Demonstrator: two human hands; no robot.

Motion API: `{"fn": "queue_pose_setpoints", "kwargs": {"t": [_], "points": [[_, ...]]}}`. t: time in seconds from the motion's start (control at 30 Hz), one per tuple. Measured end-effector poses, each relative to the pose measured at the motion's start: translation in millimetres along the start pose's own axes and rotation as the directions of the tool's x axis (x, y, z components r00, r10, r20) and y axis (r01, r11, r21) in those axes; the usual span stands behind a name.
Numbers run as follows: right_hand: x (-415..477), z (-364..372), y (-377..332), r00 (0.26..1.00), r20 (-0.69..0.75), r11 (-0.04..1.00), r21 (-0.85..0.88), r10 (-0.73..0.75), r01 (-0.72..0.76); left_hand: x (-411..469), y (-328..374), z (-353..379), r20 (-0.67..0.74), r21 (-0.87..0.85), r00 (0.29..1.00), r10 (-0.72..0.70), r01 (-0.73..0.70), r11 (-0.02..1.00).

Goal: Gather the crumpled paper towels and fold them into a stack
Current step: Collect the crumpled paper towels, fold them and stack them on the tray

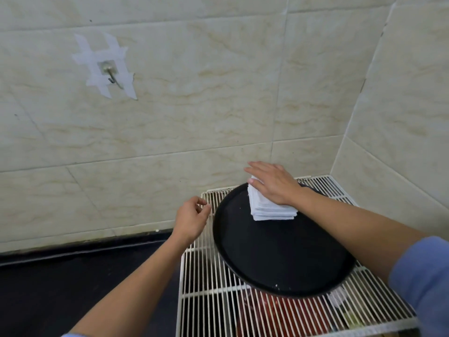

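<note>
A stack of folded white paper towels sits on the far part of a round black tray. My right hand lies flat on top of the stack, fingers spread and pointing left. My left hand hovers just left of the tray's rim with its fingers loosely curled and nothing in it. The far part of the stack is hidden under my right hand.
The tray rests on a white wire rack in the corner of a tiled wall. Red items show beneath the rack. A dark counter lies to the left. A taped metal hook hangs on the wall.
</note>
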State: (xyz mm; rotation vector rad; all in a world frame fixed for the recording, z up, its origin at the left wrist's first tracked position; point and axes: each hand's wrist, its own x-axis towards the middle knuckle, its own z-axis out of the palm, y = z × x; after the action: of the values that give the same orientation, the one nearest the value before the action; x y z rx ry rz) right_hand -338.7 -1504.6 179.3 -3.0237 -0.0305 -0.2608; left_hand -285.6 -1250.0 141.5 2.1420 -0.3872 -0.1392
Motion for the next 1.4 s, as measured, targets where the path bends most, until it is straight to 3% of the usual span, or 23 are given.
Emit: {"fn": "queue_pose_setpoints", "kwargs": {"t": [0.2,0.33,0.47,0.6,0.8,1.13,1.4], "points": [[12.5,-0.1,-92.5,0.959,-0.098,0.961,0.059,-0.265,0.272,-67.2,-47.8,-64.9,-0.080,0.315,0.995,-0.059,0.081,0.945],[0.3,32.2,-193.6,0.869,-0.105,0.862,0.114,-0.484,0.494,-155.7,-101.9,-112.4,-0.193,0.451,0.958,-0.214,0.280,0.848],[-24.7,59.0,-309.5,0.745,-0.041,0.729,0.173,-0.666,0.662,-257.9,-149.5,-173.5,-0.283,0.510,0.870,-0.405,0.494,0.704],[-55.8,67.3,-427.4,0.586,-0.017,0.572,0.198,-0.810,0.796,-358.7,-190.7,-242.6,-0.427,0.441,0.737,-0.524,0.675,0.591],[-95.2,84.4,-605.6,0.415,-0.016,0.400,0.234,-0.910,0.886,-496.1,-247.2,-335.6,-0.521,0.334,0.578,-0.628,0.815,0.474],[-174.8,111.3,-899.8,0.227,-0.039,0.209,0.268,-0.973,0.941,-709.1,-317.3,-501.6,-0.673,0.133,0.282,-0.684,0.955,0.263],[-195.3,147.9,-1077.8,0.037,-0.012,0.033,0.260,-0.999,0.965,-792.3,-397.1,-573.2,-0.679,-0.023,0.110,-0.726,0.985,0.170]]}}
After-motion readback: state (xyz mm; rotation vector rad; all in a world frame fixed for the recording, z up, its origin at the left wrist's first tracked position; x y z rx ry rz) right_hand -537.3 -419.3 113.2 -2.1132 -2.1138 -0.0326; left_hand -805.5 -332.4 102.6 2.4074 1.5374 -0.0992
